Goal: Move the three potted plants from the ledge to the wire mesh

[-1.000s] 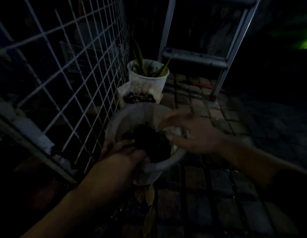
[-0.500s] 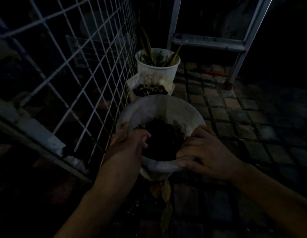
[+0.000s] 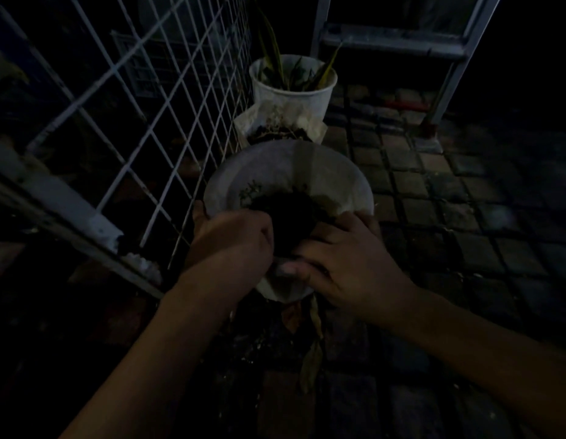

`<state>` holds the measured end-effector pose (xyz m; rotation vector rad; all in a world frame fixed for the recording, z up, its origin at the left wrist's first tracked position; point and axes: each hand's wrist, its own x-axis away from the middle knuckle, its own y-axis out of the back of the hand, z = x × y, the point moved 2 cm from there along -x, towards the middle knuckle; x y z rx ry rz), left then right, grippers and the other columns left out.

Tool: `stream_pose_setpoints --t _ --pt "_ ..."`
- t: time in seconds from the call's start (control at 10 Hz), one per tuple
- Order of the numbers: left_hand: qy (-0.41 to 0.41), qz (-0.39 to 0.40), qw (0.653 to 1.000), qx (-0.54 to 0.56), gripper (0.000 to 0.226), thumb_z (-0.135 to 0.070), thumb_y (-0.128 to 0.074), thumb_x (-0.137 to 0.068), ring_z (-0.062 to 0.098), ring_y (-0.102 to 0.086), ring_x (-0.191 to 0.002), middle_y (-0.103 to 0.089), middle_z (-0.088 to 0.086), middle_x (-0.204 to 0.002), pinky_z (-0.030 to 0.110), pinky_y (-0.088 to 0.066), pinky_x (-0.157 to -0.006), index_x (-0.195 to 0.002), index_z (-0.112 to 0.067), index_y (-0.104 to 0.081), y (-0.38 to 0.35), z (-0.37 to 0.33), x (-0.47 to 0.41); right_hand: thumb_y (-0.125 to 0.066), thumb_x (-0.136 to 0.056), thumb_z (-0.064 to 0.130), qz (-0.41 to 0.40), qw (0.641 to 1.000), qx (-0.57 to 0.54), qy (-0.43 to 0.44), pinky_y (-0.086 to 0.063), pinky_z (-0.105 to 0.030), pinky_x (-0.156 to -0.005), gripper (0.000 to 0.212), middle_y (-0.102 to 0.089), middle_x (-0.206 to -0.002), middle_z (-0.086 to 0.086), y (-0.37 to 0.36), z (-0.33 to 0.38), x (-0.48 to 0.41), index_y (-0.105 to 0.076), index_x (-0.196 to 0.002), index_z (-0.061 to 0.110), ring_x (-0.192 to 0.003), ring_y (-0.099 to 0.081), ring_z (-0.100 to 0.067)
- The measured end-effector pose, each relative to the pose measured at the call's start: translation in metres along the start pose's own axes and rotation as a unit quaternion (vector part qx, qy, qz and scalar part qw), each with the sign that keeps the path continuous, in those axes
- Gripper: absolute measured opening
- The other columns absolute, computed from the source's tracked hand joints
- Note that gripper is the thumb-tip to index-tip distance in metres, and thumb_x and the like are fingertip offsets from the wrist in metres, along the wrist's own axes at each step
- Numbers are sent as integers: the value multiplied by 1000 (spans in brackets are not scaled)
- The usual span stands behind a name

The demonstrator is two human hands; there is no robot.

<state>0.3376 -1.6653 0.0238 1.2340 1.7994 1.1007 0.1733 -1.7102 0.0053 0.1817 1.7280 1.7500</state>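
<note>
Paved floor (image 3: 440, 198) carries three pots: one (image 3: 284, 172) at the fingers (image 3: 341, 239), two (image 3: 275, 131) (image 3: 294, 96) beyond; dry leaves (image 3: 311, 359) below them

Metal ladder (image 3: 399, 42) at rear, dry leaves (image 3: 310, 350) on dark paved floor (image 3: 449, 217).

White grid of the wire mesh (image 3: 167, 99) on black; three pale white pots: nearest pot (image 3: 288, 163) holding dark soil, far pot (image 3: 294, 96) showing yellow-green leaves; floor (image 3: 433, 198) chequered in dim grey-brown pavers.
</note>
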Motion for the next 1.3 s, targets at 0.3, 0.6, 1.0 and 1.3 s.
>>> stream_pose_setpoints --t 0.3,0.6,1.0,1.3 --pt "-130 40 987 80 23 -28 -49 -83 23 -66 -83 -72 1 -79 30 -46 -85 -84 -26 -72 0 0 3 -39 -97 50 95 990 -89 47 -39 -42 -88 43 -69 -97 2 15 -19 4 -72 -108 24 -97 -58 -23" --pt "-209 73 975 -16 28 -47 -50 -84 13 -72 -85 -75 -11 -81 48 -40 -97 -84 -34 -75 10 7 14 -41 -92 65 25 991 -117 65 -33 -32 -83 63 -69 -81 -1 9 -40 6 -76 -87 14 -89 -52 -19" --pt "-118 73 990 -32 59 -45 -17 -70 28 -57 -99 -64 -4 -85 52 -21 -117 -103 -28 -62 -3 -2 31 -45 -94 51 -18 999 -31 16 -34 -39 -79 47 -68 -90 -5 -6 -9 8 -73 -100 15 -84 -54 -28" --pt "-6 121 990 64 55 -53 -45 -89 36 -30 -134 -31 6 -144 53 -39 -107 -140 -44 -25 30 -24 -8 -68 -83 22 -27 988 -135 -75 -35 -32 -102 18 -63 -95 21 81 -44 -43 -76 -98 24 -115 -38 -6"
